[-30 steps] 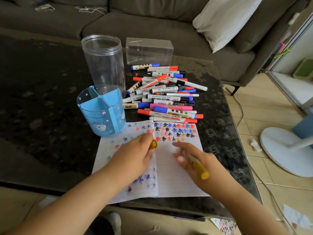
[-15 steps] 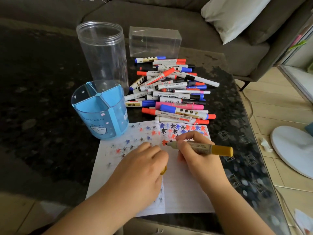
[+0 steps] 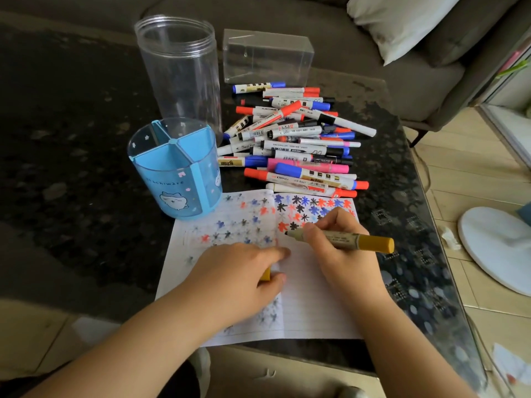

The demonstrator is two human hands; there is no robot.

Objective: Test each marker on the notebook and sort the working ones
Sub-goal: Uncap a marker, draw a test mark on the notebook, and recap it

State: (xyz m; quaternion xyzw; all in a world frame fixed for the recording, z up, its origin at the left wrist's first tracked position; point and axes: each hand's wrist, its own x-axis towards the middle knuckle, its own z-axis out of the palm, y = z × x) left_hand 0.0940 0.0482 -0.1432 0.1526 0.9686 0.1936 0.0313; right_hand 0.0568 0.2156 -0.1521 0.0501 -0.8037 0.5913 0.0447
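Your right hand (image 3: 340, 248) pinches the uncapped yellow-ended marker (image 3: 342, 240) near its nib, thumb and fingers clamped round the barrel, tip low over the open lined paper notebook (image 3: 310, 305) just left of your fingertips, which reads as lined up for a test stroke. Your left hand (image 3: 238, 271) presses the left page flat, probably to stop the notebook sliding, with fingers curled over a small yellow piece (image 3: 265, 274), likely the marker's cap; kept in hand so recapping is quick. Beyond your fingers sits one heap of whiteboard markers with red, blue, black and pink caps (image 3: 296, 139), roughly two dozen or more, too overlapped for an exact count. Left of the heap: one blue divided plastic pen holder (image 3: 175, 170), nothing visible in its compartments, so it looks like the target for working ones. Behind it one tall clear plastic jar (image 3: 178, 70), and one clear rectangular plastic box (image 3: 267, 56). Two hands, one marker in play.
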